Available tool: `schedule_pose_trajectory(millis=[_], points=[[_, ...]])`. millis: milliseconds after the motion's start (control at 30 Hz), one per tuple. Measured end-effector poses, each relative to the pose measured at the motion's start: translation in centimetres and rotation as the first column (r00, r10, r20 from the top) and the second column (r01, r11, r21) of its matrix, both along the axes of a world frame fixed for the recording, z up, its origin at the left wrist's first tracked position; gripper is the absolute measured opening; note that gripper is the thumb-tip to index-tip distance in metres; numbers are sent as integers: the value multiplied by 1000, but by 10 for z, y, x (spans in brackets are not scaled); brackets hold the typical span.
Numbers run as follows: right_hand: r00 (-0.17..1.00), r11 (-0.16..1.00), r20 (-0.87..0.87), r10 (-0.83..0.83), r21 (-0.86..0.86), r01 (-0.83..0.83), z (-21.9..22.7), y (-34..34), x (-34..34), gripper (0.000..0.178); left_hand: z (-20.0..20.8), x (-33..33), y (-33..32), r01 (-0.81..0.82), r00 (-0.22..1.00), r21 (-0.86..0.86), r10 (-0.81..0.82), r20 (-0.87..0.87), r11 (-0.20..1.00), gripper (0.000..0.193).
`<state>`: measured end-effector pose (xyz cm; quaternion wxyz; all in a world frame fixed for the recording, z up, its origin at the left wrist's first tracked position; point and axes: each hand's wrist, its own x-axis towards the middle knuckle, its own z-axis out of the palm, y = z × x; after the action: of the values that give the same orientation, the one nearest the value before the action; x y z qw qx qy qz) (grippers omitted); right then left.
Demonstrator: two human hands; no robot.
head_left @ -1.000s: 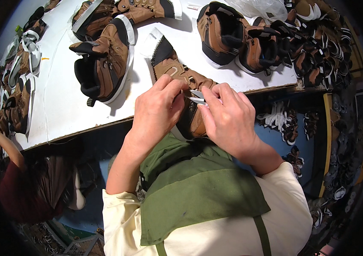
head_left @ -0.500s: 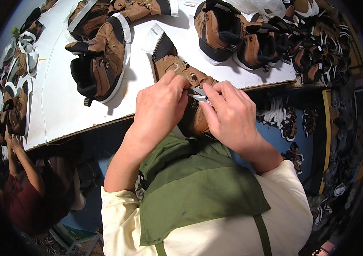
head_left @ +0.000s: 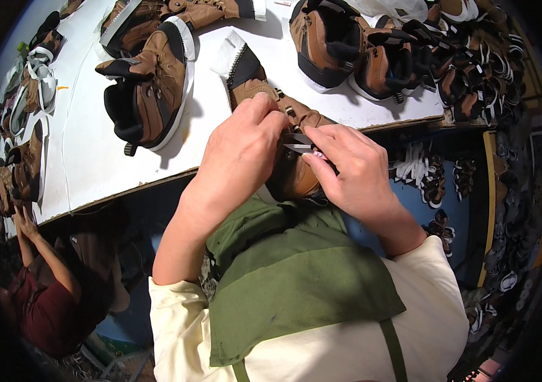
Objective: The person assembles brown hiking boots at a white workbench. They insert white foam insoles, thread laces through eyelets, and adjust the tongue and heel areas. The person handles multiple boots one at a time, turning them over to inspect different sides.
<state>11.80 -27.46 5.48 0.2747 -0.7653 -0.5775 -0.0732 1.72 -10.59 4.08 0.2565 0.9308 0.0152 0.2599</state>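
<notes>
A brown high-top shoe with a black and white toe lies across the front edge of the table, its heel end towards my apron. My left hand is closed at the shoe's upper, fingertips pinched together; what they pinch is hidden. My right hand grips small thread snips between thumb and fingers. Their two metal blades stand slightly apart, pointing left over the shoe's collar towards my left fingers. The snips' handle is mostly covered by my right hand.
On the white table, a brown shoe stands to the left, with others behind it. Two brown shoes stand at the right, beside a dense pile of shoes. At far left, another person's hands are near a shoe.
My right hand has shifted slightly right and down with the snips, and the blades have turned a little. My left hand stays closed at the shoe. The other person's hands moved slightly.
</notes>
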Motion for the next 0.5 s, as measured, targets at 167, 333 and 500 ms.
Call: schedule_pose_trajectory(millis=[167,333,500], points=[[991,993,60,117,20,-118,2,6,-1,35,-6,-18,11,-37,997,-336,13,-74,941,17],[981,987,104,162,-12,-162,7,15,-9,35,-26,-31,14,-98,995,-548,94,-36,831,14],[977,984,123,174,-65,-167,11,22,-13,36,-33,-33,11,-94,987,-532,148,58,841,22]])
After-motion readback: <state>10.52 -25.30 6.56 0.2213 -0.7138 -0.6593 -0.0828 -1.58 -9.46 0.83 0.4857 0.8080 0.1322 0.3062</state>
